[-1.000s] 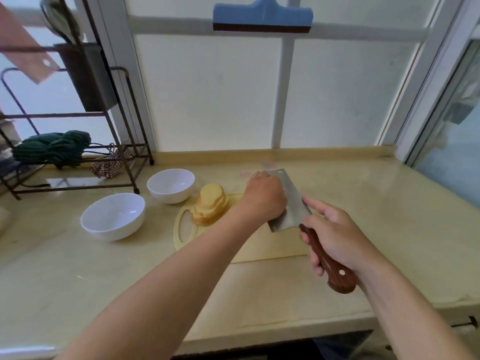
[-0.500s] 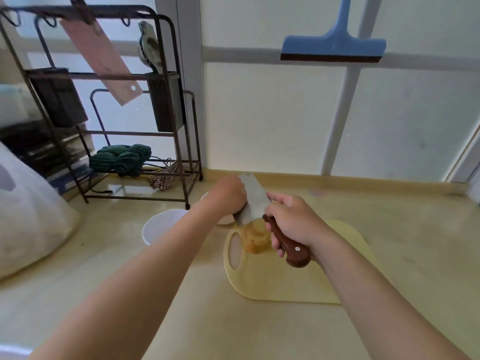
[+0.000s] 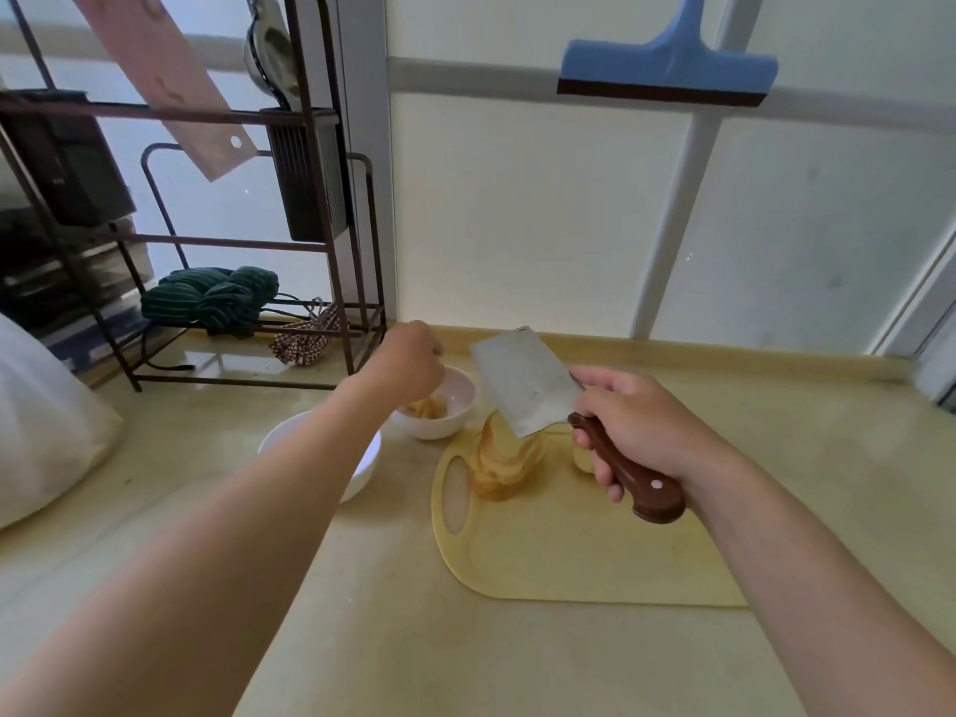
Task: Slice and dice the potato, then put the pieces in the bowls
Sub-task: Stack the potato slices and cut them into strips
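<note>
The left hand (image 3: 408,362) reaches toward 11 o'clock over the far bowl (image 3: 460,390), fingers bent down; whether they pinch anything is hidden. The right hand (image 3: 636,432) clamps the cleaver (image 3: 527,385) by its handle, blade pointing to 11 o'clock above the potato slices (image 3: 504,463) stacked on the cutting board (image 3: 569,551). The left forearm hides part of the near bowl (image 3: 284,439).
</note>
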